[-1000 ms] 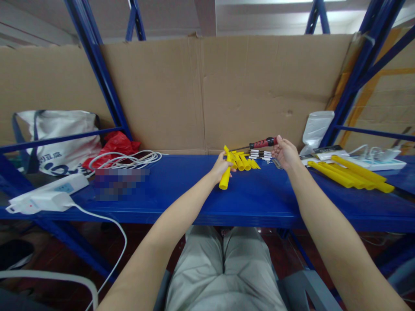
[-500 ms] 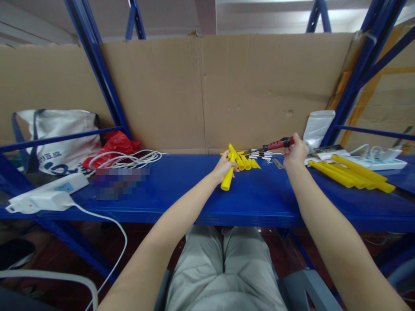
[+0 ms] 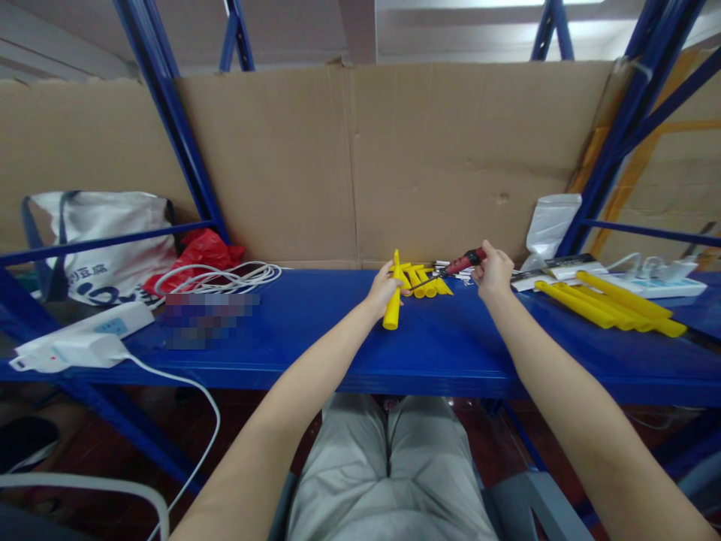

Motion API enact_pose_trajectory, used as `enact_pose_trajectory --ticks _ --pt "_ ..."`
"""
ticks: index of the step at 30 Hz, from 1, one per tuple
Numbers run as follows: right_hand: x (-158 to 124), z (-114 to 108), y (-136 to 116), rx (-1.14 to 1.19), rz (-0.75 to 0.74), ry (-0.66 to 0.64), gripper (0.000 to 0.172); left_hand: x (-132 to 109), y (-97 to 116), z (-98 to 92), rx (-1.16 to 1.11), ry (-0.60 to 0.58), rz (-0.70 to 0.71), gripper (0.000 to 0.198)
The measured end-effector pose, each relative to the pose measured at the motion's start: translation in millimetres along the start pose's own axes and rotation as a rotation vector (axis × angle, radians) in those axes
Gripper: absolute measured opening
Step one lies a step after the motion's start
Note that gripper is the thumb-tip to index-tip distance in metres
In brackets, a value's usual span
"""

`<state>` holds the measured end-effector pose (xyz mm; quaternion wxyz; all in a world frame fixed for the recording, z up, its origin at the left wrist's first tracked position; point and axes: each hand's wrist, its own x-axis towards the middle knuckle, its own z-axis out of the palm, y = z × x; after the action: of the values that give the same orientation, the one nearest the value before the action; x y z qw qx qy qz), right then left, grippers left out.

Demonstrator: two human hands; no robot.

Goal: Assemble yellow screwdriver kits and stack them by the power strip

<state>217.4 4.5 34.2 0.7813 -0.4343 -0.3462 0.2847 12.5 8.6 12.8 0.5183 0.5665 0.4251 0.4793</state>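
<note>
My left hand (image 3: 384,291) is closed around a yellow tube (image 3: 391,312) above the blue shelf, its round end toward me and a narrow, pointed end away. My right hand (image 3: 494,270) grips the rear of a screwdriver (image 3: 465,262) with a red and black handle. The thin shaft slopes down to the left, and its tip is at the side of the held tube, by my left fingers. Whether the tip touches the tube I cannot tell. Behind the shaft lie several short yellow tube pieces (image 3: 431,288) with slanted ends.
Several long yellow tubes (image 3: 605,306) lie at the right, near a white power strip (image 3: 668,284) and a white pouch (image 3: 550,229). On the left are another power strip (image 3: 84,338), coiled white cable (image 3: 225,278), a red plastic bag (image 3: 206,252) and a cloth bag (image 3: 113,248). Cardboard (image 3: 422,165) stands behind.
My right hand has brought the screwdriver left and slightly down, so its tip now meets my left hand's area. The yellow tube has turned slightly and points more straight away from me.
</note>
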Motion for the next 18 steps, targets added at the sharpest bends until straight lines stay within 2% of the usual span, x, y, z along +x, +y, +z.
enact_pose_trajectory --ticks 4,11,18 --pt "-6 5 4 -0.022 -0.001 -0.031 0.043 0 0 -0.1 -0.007 -0.011 -0.005 0.076" --pt "-16 11 6 -0.062 0.048 -0.053 0.035 0 1 -0.3 -0.001 -0.019 0.002 0.077" --pt "-16 8 3 -0.236 0.139 -0.123 0.024 -2 2 -0.4 0.002 -0.021 0.000 0.076"
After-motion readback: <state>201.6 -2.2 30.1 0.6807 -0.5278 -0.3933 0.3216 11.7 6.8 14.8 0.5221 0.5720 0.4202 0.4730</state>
